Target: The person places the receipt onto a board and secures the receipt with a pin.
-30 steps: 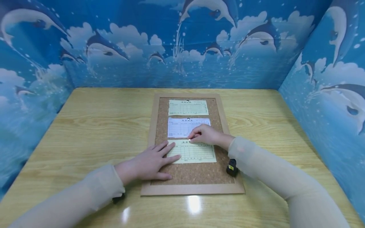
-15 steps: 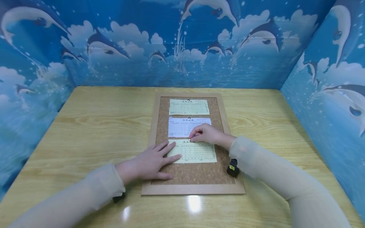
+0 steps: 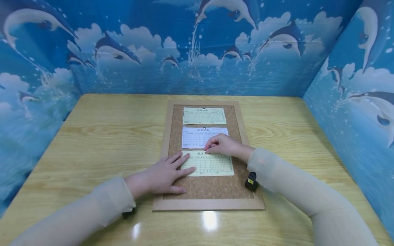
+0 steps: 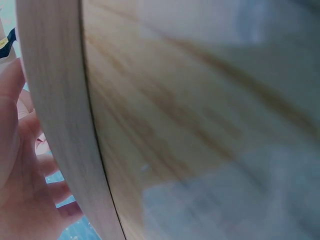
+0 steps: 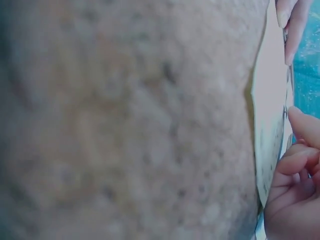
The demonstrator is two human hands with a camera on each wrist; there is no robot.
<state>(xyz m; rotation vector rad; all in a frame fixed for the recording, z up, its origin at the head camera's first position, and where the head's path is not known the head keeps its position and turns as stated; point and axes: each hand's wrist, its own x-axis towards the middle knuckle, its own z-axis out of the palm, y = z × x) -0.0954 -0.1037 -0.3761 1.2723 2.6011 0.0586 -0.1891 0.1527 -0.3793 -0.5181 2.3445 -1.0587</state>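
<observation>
In the head view, my left hand (image 3: 166,174) lies with fingers spread over the left side of a framed cork board (image 3: 209,188). Its fingertips rest on the left edge of the lowest slip, a pale yellow-green printed form (image 3: 215,167). My right hand (image 3: 222,145) pinches a small shiny pushpin (image 3: 205,151) between thumb and forefinger at that form's top edge. The fingers hide most of the pin. The right wrist view has the right hand (image 5: 295,187) with its fingers curled close above the paper (image 5: 270,110).
Above the lowest form are a white-lilac form (image 3: 192,138) and another yellow-green form (image 3: 204,118), each with a pin at its top edge. The board's light wooden frame (image 3: 209,205) lies on a wood-grain table (image 3: 107,136). Dolphin-print cloth (image 3: 184,78) encloses the back and sides.
</observation>
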